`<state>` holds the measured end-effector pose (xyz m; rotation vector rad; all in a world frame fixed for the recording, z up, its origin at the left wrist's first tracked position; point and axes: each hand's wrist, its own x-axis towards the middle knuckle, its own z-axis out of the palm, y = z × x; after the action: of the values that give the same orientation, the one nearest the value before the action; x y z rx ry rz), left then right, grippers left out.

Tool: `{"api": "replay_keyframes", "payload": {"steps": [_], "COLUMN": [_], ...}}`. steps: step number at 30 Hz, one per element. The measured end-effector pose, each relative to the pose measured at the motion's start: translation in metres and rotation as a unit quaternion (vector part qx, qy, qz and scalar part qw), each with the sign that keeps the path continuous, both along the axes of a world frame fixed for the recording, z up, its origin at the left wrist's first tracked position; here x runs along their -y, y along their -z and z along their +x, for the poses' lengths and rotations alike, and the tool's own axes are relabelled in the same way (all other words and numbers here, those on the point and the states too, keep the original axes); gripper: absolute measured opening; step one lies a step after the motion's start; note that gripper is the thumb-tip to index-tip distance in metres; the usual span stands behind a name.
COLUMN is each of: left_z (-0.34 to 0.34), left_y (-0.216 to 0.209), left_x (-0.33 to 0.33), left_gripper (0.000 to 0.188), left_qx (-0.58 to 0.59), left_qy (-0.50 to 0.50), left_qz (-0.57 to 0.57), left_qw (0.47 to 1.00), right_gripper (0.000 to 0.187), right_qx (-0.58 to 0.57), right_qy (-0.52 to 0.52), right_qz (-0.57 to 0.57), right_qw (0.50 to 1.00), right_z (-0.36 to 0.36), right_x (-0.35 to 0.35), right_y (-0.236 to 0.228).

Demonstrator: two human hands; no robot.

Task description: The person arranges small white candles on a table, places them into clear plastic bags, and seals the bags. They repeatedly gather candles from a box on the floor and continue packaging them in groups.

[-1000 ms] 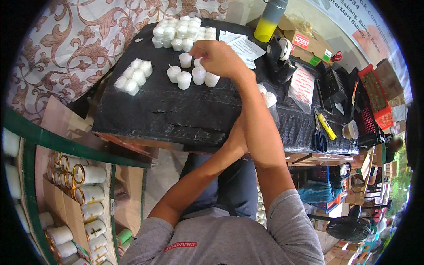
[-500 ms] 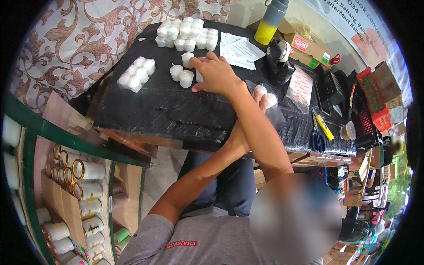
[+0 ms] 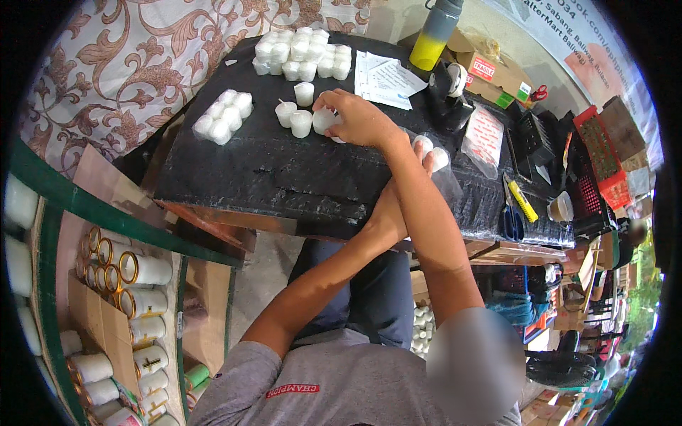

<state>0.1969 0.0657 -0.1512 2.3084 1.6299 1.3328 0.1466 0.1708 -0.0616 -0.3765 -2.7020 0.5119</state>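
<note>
My right hand [image 3: 361,122] reaches across to the left over my other arm, its thumb and fingers pinching a white votive candle [image 3: 324,119] on the black table. Close by stand three loose candles: a back one [image 3: 304,94], a left one [image 3: 285,113] with its wick showing, and a front one [image 3: 300,123]. Beneath my right forearm, my left hand [image 3: 388,207] holds a clear plastic bag [image 3: 447,183] with white candles [image 3: 439,157] in it. The forearm hides much of that hand; its fingertips show against the candles.
Wrapped candle packs [image 3: 302,51] sit at the back, another pack [image 3: 223,117] at the left. Papers [image 3: 387,82], a bottle [image 3: 435,35], a tape dispenser [image 3: 450,89], scissors [image 3: 511,213] and a yellow cutter [image 3: 523,204] lie around. A shelf of candle jars [image 3: 145,270] is lower left.
My right hand has drawn back slightly right and down from the loose candles, and the candle in its fingers now shows more. The left hand stays at the bag.
</note>
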Motion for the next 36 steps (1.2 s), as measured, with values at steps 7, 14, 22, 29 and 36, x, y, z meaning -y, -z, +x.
{"api": "replay_keyframes", "payload": {"steps": [7, 14, 22, 29, 36], "left_z": [0.000, 0.000, 0.001, -0.001, 0.000], "left_y": [-0.005, -0.008, -0.008, -0.004, -0.004], "left_x": [0.004, 0.004, 0.006, 0.004, 0.004], "left_gripper": [0.085, 0.083, 0.081, 0.081, 0.078], "left_qx": [-0.020, -0.042, -0.056, -0.064, -0.051], "left_qy": [-0.021, -0.011, -0.026, -0.038, -0.026], "left_qz": [0.014, -0.003, 0.006, 0.026, 0.027], "left_qw": [0.999, 0.999, 0.998, 0.997, 0.998], "right_gripper": [0.064, 0.079, 0.072, 0.067, 0.077], "right_qx": [0.048, 0.109, 0.063, 0.107, 0.117], "right_qy": [0.014, 0.026, 0.006, 0.006, 0.026], "right_qz": [-0.095, -0.123, -0.057, -0.065, -0.088], "right_qw": [0.994, 0.986, 0.996, 0.992, 0.989], "right_z": [0.003, 0.014, 0.013, -0.005, 0.010], "right_x": [0.013, 0.016, 0.019, 0.024, 0.027], "right_y": [-0.012, -0.021, -0.013, -0.012, -0.018]}}
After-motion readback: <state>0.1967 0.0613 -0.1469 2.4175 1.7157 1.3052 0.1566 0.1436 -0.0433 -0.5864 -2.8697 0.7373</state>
